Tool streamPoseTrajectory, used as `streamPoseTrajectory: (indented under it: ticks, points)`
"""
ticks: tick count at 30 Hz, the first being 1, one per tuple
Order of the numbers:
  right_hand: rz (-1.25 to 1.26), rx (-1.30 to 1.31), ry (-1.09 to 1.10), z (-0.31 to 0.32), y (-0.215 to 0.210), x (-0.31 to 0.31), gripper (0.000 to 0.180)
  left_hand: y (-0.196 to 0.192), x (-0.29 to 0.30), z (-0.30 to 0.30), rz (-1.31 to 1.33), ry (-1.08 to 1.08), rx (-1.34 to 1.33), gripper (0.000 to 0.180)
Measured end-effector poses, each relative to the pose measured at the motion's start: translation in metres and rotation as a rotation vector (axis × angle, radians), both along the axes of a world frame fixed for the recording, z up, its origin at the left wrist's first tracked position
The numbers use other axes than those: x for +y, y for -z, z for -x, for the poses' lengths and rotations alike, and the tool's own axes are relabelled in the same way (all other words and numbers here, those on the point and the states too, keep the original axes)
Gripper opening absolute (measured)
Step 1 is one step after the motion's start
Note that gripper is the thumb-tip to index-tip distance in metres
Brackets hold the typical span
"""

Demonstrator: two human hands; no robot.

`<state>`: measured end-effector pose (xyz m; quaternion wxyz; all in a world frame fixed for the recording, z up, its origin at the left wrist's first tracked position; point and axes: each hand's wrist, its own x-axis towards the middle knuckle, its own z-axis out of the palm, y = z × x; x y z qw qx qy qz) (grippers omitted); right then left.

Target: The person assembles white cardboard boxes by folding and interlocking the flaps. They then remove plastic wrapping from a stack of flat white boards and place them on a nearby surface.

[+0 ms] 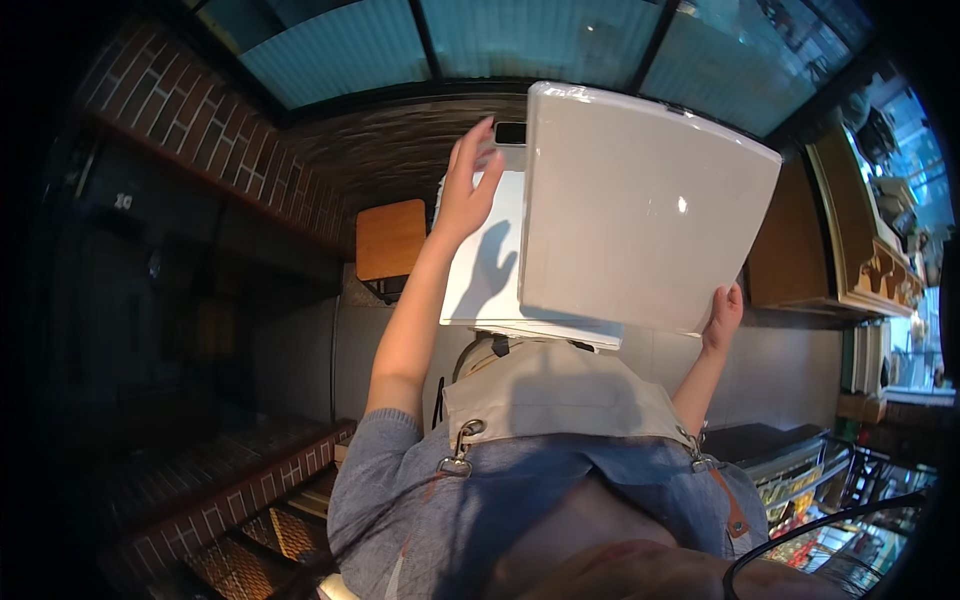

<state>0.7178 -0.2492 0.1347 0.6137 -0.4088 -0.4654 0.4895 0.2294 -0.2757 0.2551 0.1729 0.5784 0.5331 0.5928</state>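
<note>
A large, flat, pale board, apparently in shiny clear wrap, stands tilted in front of me. My right hand grips its lower right corner. My left hand is off the board, to the left of its left edge, with fingers apart and nothing in them; the fingertips are slightly blurred. Below that hand lies a white flat sheet or board, partly covered by the tilted board, with the hand's shadow on it. More white edges show beneath. A small dark-screened device sits just beyond my left fingers.
An orange-brown stool stands to the left. Windows and a brick wall close off the far and left sides. A wooden cabinet and crowded shelves are on the right. My beige apron is close to the white boards.
</note>
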Motion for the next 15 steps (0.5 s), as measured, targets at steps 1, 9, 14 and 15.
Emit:
streamPoseTrajectory:
  ticks: [1, 9, 14, 15]
  points:
    - [-0.022, -0.026, -0.042, 0.002, -0.003, 0.003, 0.032, -0.019, 0.004, 0.0, -0.073, -0.024, 0.017, 0.047]
    - [0.043, 0.01, -0.206, 0.017, -0.007, 0.013, 0.032, -0.075, -0.007, 0.038, 0.045, 0.053, 0.166, 0.021]
    - [0.056, 0.017, -0.253, 0.019, 0.004, 0.022, 0.031, -0.076, -0.02, 0.045, -0.089, -0.087, 0.523, 0.012]
    - [0.062, 0.027, -0.266, 0.023, 0.006, 0.023, 0.03, -0.075, -0.022, 0.045, -0.141, -0.122, 0.613, 0.01]
